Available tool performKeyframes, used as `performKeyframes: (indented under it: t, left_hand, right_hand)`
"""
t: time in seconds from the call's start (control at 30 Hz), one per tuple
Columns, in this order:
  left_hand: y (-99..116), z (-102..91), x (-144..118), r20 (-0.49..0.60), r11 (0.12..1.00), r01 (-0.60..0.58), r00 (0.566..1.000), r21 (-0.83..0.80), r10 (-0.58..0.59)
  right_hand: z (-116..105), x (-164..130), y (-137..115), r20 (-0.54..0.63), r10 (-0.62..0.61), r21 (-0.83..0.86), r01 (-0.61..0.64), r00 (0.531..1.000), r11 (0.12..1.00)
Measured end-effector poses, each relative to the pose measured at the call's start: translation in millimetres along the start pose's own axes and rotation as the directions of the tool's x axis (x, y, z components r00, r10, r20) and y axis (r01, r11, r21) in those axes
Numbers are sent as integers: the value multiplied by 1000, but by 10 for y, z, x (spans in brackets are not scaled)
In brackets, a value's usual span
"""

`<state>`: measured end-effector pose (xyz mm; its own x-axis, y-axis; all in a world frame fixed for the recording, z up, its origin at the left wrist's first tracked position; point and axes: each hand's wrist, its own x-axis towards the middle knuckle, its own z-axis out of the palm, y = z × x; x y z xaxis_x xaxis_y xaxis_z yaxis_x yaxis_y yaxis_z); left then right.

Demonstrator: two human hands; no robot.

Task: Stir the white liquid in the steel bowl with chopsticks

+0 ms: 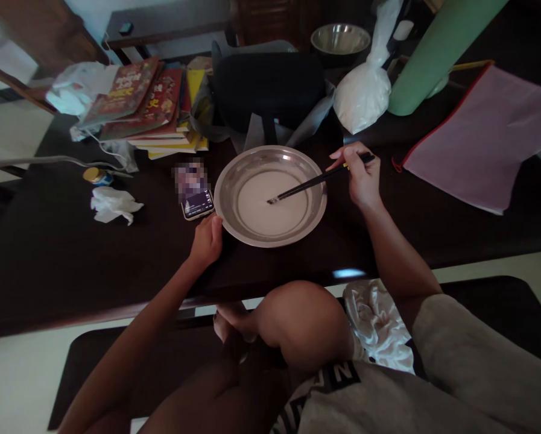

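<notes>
Seated at a dark bench (48,259), a person works over a shallow metal dish (234,175) at the centre of the frame. The right hand (362,176), at centre right, has its grip pressed together on a pair of dark chopsticks (315,181), pinching them near their upper end; the tips reach down into the pale, milky liquid (270,208) that covers the dish's flat bottom. The left hand (207,240), just below and left of the dish, rests with its fingers curled against the rim, touching it rather than lifting it.

Just beside the dish on its left lies a phone (198,202), its screen lit. Farther left, a crumpled white tissue (111,205) and a small yellow-lidded jar (96,175) sit near each other. A stack of red and yellow books (148,102) fills the upper left of the bench, with a dark bag (270,84) behind the dish. At upper centre stand a knotted plastic bag of white powder (363,93) and a steel bowl (340,37); a green roll (437,54) and a pink zip folder (482,138) occupy the upper right. A white cloth (379,325) lies in the person's lap at the lower centre.
</notes>
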<state>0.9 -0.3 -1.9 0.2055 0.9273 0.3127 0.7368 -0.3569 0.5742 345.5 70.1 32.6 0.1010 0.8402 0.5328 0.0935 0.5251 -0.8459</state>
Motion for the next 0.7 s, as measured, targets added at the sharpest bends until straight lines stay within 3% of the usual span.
performKeyframes:
  t: [0.17, 0.33, 0.53, 0.7]
  left_hand:
    - [7, -7, 0, -10, 1000, 7, 1000, -9, -7]
    - [-7, -4, -5, -7, 1000, 20, 1000, -10, -20]
    - [-7, -4, -6, -15, 1000, 20, 1000, -13, -20]
    - [27, -12, 7, -7, 1000, 7, 1000, 7, -7]
  right_hand:
    - [15, -11, -31, 123, 40, -67, -32, 992, 997]
    - [9, 6, -26, 0, 12, -53, -12, 1000, 999]
    - [34, -11, -45, 111, 16, -42, -11, 994, 999]
    - [9, 7, -17, -24, 18, -40, -19, 1000, 999]
